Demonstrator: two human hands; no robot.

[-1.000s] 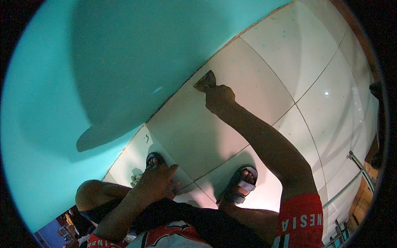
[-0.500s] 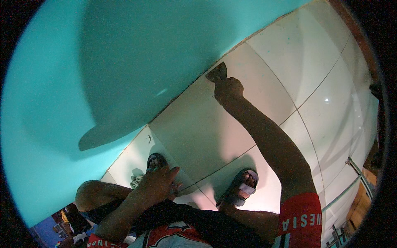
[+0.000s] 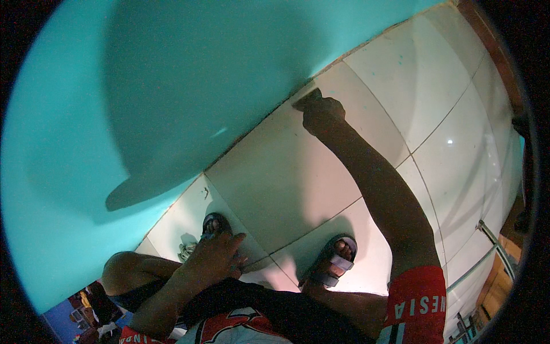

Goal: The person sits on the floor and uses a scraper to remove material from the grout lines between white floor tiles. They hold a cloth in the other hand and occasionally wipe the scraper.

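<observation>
My right hand (image 3: 324,117) is closed around a putty knife (image 3: 307,99), a dark flat-bladed scraper whose handle is hidden in my fist. Its blade is by the seam where the turquoise wall (image 3: 69,155) meets the pale floor tiles (image 3: 258,198); whether the edge touches cannot be made out. Nearer to me, my left hand (image 3: 216,255) hangs in front of my bent left knee (image 3: 123,272), above the left sandal (image 3: 214,221). Its fingers are apart and nothing shows in them.
A crumpled pale thing (image 3: 186,250) lies on the tiles beside my left foot. My right foot wears a strapped sandal (image 3: 332,261). A metal-framed object (image 3: 496,246) stands at the right, and a brown edge (image 3: 487,37) borders the floor at the far right.
My right hand has shifted slightly up and to the right along the wall seam, and the putty knife's blade has turned so less of its face shows. My left hand has barely moved.
</observation>
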